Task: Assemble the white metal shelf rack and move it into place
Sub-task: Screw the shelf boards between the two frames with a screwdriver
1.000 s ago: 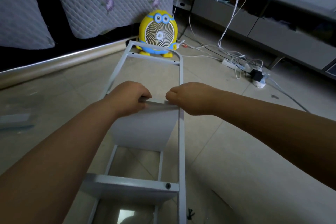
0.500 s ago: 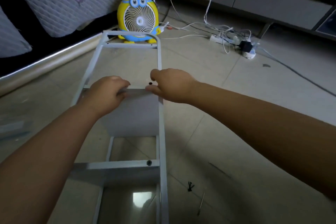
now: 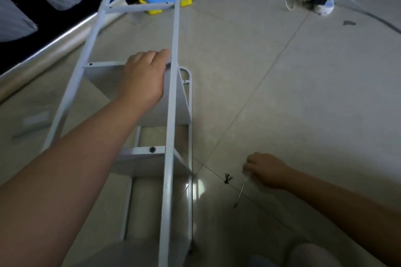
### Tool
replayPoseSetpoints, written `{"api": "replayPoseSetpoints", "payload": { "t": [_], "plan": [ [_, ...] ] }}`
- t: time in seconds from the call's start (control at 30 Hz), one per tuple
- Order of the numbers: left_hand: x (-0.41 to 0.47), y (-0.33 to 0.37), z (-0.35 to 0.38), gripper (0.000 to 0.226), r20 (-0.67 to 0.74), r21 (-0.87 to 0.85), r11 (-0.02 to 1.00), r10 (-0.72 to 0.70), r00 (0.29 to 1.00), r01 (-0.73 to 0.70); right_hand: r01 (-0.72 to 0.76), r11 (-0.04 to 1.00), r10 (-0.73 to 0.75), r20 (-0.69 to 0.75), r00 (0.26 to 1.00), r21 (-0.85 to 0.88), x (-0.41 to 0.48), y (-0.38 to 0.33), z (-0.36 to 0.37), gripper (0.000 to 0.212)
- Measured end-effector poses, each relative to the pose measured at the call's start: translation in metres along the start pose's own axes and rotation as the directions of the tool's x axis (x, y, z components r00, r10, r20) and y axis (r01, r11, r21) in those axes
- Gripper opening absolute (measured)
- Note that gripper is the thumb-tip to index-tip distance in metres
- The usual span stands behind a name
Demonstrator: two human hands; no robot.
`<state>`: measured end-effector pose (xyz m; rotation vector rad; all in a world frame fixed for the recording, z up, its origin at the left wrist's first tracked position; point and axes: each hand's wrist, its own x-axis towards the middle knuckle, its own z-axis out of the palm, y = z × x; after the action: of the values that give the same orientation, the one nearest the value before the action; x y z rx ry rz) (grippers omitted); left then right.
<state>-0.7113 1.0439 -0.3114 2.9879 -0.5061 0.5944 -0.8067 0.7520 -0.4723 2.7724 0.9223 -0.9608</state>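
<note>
**Steadying the rack**

The white metal shelf rack (image 3: 171, 115) is lying on its side on the tiled floor (image 3: 282, 93), looking stiff and light; its long rails are offering the surest hold. The left hand (image 3: 144, 78) is curling its fingers over a shelf panel (image 3: 104, 78) edge. The right hand (image 3: 268, 170), fingers bent, is seemingly pinching a thin tool (image 3: 240, 193).

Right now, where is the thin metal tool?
In the head view the thin metal tool lies on the floor right of the white rack, beside the black screws, its upper end at the fingers of the right hand.
</note>
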Motion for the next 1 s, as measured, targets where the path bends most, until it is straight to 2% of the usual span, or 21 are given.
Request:
{"api": "replayPoseSetpoints", "payload": {
  "t": [0.07, 0.13, 0.23, 0.4, 0.47, 0.5, 0.57, 0.67, 0.77, 0.83, 0.93, 1.0],
  "plan": [
    [-0.002, 0.001, 0.001, 0.02, -0.025, 0.018, 1.0, -0.007, 1.0, 0.008, 0.086, 0.985, -0.097, -0.071, 0.993, -0.149, 0.004, -0.004, 0.024, 0.028],
    [-0.003, 0.003, 0.001, 0.021, -0.029, 0.018, 1.0, 0.0, 1.0, 0.0, 0.056, 0.975, -0.08, -0.106, 0.991, -0.213, 0.011, 0.0, 0.041, 0.038],
    [-0.005, 0.001, 0.003, 0.025, -0.023, 0.005, 1.0, -0.022, 0.999, 0.022, 0.017, 0.977, -0.049, -0.147, 0.988, -0.211, 0.016, 0.007, 0.048, 0.044],
    [-0.007, 0.002, 0.007, 0.019, -0.069, 0.003, 1.0, 0.01, 0.998, -0.01, -0.05, 0.995, 0.024, -0.267, 0.963, -0.092, 0.013, 0.02, 0.042, 0.048],
    [-0.008, 0.001, 0.012, 0.021, -0.075, 0.023, 1.0, -0.009, 0.997, 0.011, -0.153, 0.988, 0.134, -0.302, 0.944, -0.038, 0.011, 0.018, 0.036, 0.058],
    [-0.009, 0.001, 0.014, 0.023, -0.078, 0.032, 0.999, -0.013, 0.997, 0.016, -0.253, 0.967, 0.249, -0.29, 0.924, 0.026, 0.009, 0.017, 0.035, 0.058],
    [-0.009, 0.0, 0.016, 0.024, -0.088, 0.044, 0.999, -0.004, 0.996, 0.008, -0.464, 0.877, 0.48, -0.169, 0.861, 0.126, 0.006, 0.013, 0.034, 0.037],
    [-0.008, 0.001, 0.013, 0.023, -0.094, 0.041, 0.999, 0.006, 0.996, -0.002, -0.541, 0.823, 0.56, -0.086, 0.824, 0.172, 0.002, 0.011, 0.043, 0.027],
    [-0.009, 0.002, 0.012, 0.024, -0.086, 0.016, 1.0, -0.003, 0.996, 0.005, -0.546, 0.812, 0.574, -0.107, 0.812, 0.206, -0.002, 0.013, 0.046, 0.026],
    [-0.008, 0.003, 0.01, 0.023, -0.082, -0.015, 1.0, -0.003, 0.997, 0.001, -0.507, 0.782, 0.58, -0.123, 0.806, 0.363, -0.003, 0.014, 0.034, 0.025],
    [-0.009, 0.003, 0.004, 0.029, -0.088, -0.084, 0.996, 0.012, 0.996, -0.019, -0.309, 0.796, 0.491, -0.256, 0.832, 0.521, -0.002, 0.008, -0.007, 0.025],
    [-0.01, 0.003, -0.001, 0.041, -0.061, -0.179, 0.983, -0.043, 0.997, 0.031, -0.149, 0.805, 0.437, -0.404, 0.804, 0.574, -0.005, -0.001, -0.045, 0.025]
  ]
}}
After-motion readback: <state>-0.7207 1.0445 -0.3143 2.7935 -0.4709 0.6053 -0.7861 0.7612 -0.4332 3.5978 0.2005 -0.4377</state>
